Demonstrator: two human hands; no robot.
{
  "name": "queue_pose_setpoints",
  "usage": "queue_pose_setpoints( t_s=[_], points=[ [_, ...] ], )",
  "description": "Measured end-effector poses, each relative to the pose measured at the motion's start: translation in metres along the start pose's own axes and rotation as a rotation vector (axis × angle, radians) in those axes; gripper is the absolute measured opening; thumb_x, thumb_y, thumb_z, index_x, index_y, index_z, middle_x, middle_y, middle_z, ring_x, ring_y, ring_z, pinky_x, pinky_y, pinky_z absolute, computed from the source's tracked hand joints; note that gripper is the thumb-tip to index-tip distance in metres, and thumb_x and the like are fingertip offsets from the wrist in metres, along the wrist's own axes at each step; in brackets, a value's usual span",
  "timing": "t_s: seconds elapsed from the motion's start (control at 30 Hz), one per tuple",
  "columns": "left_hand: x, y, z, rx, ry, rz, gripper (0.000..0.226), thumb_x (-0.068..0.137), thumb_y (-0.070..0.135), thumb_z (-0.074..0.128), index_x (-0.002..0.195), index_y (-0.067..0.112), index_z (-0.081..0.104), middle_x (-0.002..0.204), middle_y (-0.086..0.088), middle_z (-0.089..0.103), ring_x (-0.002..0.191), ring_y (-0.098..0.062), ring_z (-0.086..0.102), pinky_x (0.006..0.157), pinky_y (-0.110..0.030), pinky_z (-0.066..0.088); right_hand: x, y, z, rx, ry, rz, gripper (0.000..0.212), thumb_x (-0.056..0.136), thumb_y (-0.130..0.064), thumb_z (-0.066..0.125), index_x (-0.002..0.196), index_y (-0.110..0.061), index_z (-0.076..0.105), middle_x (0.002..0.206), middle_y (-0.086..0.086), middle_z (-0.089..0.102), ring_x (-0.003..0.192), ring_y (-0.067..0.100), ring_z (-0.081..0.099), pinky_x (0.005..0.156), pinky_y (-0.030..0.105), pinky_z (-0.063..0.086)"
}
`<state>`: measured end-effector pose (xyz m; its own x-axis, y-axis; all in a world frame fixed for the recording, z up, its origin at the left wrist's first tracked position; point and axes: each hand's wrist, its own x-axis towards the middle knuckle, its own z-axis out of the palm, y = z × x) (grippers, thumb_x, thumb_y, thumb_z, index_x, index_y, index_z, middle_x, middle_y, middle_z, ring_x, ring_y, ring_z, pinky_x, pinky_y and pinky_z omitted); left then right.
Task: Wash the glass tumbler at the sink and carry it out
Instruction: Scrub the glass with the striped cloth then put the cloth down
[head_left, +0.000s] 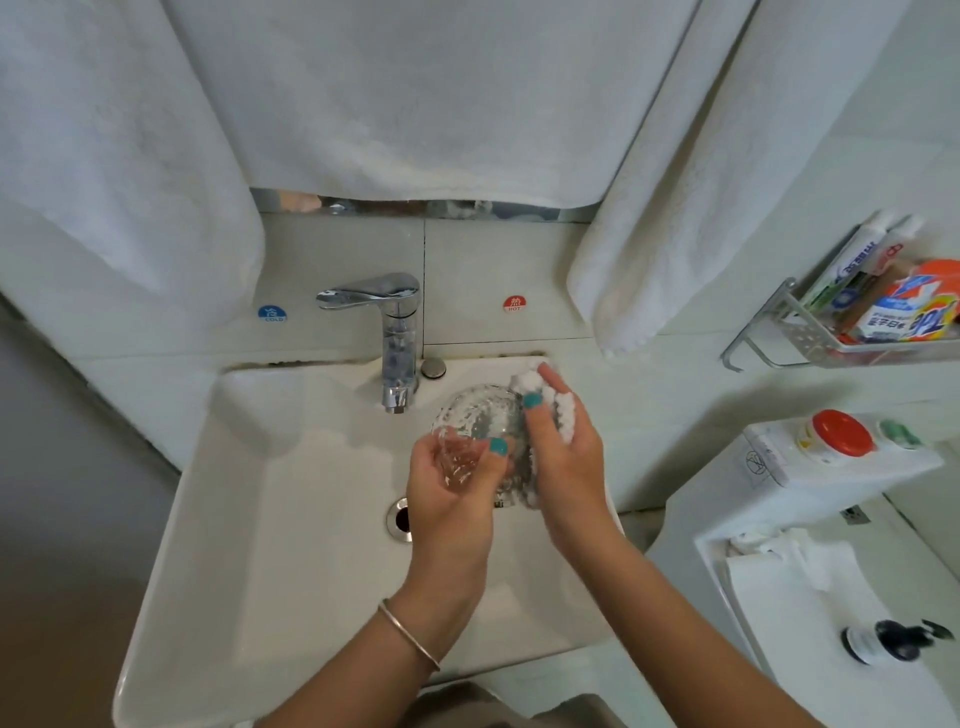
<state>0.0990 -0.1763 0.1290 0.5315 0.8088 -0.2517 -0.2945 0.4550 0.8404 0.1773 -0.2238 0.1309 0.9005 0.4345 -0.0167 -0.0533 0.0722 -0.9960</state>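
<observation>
The clear textured glass tumbler (475, 423) lies tilted over the white sink basin (291, 493), just right of the chrome tap's spout (397, 400). My left hand (449, 493) grips the tumbler from below, thumb across its side. Against the tumbler's right side my right hand (563, 447) presses a white foamy scrubber (563, 415), fingers curled round it. Foam covers the fingertips. No water stream shows under the spout.
The chrome tap (387, 312) stands behind the basin, the drain (400, 519) below my left hand. White towels (441, 104) hang above. A wire shelf (810, 338) with packets is at right. A red-lidded jar (841, 434) sits on the toilet tank, a dark pump bottle (893, 639) lower right.
</observation>
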Motion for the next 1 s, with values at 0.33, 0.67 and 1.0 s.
queue_pose_setpoints(
  t_s=[0.33, 0.67, 1.0],
  points=[
    [0.018, 0.017, -0.009, 0.113, -0.201, 0.051, 0.031, 0.080, 0.004, 0.073, 0.105, 0.008, 0.056, 0.102, -0.014, 0.068, 0.098, -0.026, 0.066, 0.087, -0.036, 0.054, 0.000, -0.001, -0.012, 0.165, -0.112, -0.007, 0.061, 0.081, -0.015, 0.071, 0.138, -0.020, 0.050, 0.132, 0.009, 0.061, 0.121, 0.027, 0.060, 0.104, 0.055, 0.045],
    [0.015, 0.028, -0.010, 0.780, -0.280, 0.265, 0.068, 0.082, 0.027, 0.074, 0.140, 0.036, 0.038, 0.129, 0.013, 0.042, 0.113, -0.001, 0.051, 0.098, -0.020, 0.044, 0.003, -0.003, -0.040, 0.012, -0.319, -0.090, 0.054, 0.083, -0.003, 0.065, 0.132, -0.020, 0.052, 0.127, 0.007, 0.064, 0.118, 0.025, 0.062, 0.093, 0.038, 0.054],
    [0.011, 0.026, -0.006, 0.340, -0.299, -0.029, 0.015, 0.088, 0.030, 0.066, 0.099, 0.035, 0.056, 0.103, -0.003, 0.067, 0.100, -0.026, 0.067, 0.087, -0.054, 0.055, -0.005, -0.006, -0.040, -0.015, -0.342, -0.154, 0.049, 0.078, -0.007, 0.071, 0.117, -0.034, 0.061, 0.123, -0.001, 0.064, 0.110, 0.018, 0.064, 0.086, 0.035, 0.054]
  ],
)
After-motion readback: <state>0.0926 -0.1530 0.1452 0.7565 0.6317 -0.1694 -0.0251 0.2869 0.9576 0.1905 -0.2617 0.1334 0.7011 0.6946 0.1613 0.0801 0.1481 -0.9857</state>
